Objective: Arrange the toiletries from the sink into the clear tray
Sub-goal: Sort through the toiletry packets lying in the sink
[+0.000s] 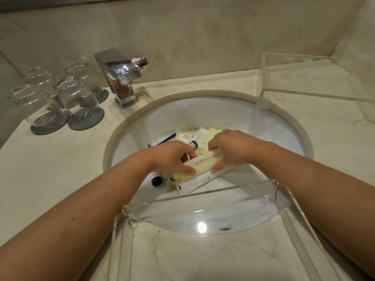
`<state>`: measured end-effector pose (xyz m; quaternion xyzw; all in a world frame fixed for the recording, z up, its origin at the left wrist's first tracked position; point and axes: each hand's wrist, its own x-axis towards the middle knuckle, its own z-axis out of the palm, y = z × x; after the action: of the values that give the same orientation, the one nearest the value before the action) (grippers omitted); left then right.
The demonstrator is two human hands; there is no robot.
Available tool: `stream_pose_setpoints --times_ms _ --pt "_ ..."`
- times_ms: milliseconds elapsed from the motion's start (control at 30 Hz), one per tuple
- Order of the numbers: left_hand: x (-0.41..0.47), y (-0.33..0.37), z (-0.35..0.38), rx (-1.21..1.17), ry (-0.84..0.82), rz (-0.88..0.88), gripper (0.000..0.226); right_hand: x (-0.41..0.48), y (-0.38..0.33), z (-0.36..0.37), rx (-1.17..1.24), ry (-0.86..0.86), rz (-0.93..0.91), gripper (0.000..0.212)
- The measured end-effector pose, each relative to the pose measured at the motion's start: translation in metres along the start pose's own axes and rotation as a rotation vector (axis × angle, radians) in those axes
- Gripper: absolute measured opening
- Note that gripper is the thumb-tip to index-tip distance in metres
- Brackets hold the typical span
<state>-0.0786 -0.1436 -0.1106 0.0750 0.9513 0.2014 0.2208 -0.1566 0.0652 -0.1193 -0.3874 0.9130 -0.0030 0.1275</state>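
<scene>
Head view: left grip [172, 157] and right grip [229, 149] pinch pale box [205, 160]; bottles [193, 144] crowd sink [203, 112].

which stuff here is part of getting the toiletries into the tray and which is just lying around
Job: left hand, right hand, the pale yellow box both grip, black-capped bottle, white packet, sink, near clear tray.
Lying about: faucet, upturned glasses, grey coasters, probably the far clear tray.

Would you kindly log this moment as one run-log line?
left hand: grips pale box | right hand: grips pale box | pale box: in sink, above other toiletries | clear tray: at near edge, holds none yet
</scene>
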Motion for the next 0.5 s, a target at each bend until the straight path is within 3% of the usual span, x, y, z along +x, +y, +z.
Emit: stream_pose_setpoints --times_ms 300,500 --pt "-0.009 -0.006 -0.018 -0.155 0.230 0.029 0.004 -0.007 0.003 -0.013 0.080 0.165 -0.006 0.023" --pt "-0.044 0.003 -0.038 -0.349 0.330 0.105 0.012 -0.030 -0.007 -0.032 0.258 0.332 -0.019 0.025"
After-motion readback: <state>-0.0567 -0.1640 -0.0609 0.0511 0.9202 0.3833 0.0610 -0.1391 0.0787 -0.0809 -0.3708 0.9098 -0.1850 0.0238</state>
